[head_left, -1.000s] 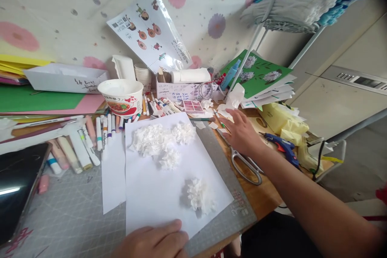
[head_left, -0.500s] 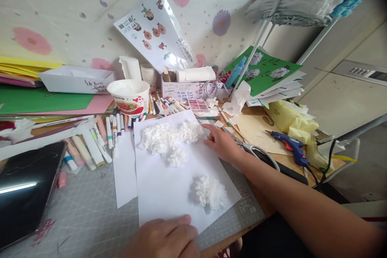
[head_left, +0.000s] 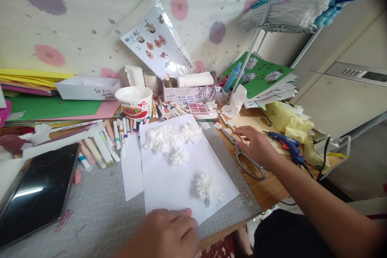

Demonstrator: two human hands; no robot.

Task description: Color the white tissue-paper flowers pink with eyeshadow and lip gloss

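Hands partly open, left (head_left: 171,229) on 1 white sheet (head_left: 169,183), right (head_left: 254,145) near scissors (head_left: 237,155)

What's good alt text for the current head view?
A left hand rests on the lower edge of a white sheet bearing ruffled white clumps; the right hand is at scissors, contact unclear. A blue glue gun lies farther right.

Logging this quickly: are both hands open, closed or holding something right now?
Left hand: on the near edge of the white sheet; grip cannot be told.
Right hand: beside the scissors; grip cannot be told.
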